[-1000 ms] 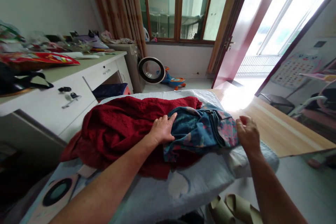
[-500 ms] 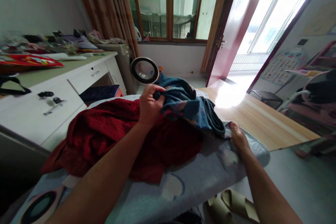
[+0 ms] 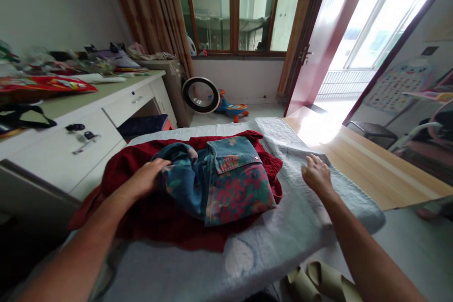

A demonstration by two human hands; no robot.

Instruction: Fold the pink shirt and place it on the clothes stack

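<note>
Your pale blue-grey quilted cloth (image 3: 290,170) with heart motifs lies spread in front of you, and a smooth light-wood surface (image 3: 385,165) shows past its far right edge. To your left stands a cluttered white drawer unit with a green top (image 3: 74,104); at the far side are a brown-framed window (image 3: 231,9) and a dark red door (image 3: 314,56).

You have two cloth pieces: one crumpled deep-red fabric (image 3: 166,229) on the quilted cloth, and one blue denim garment with pink flowers (image 3: 237,188), bunched on the left, flat on the right, lying on the red fabric. It shows one buttoned flap.

Your left hand (image 3: 148,177) reaches in, fingertips at the garment's left end; whether its grip is closed, you cannot tell. Your right hand (image 3: 318,174) is clear of the garment, over the quilted cloth, fingers loosely bent, thumb apart.
</note>
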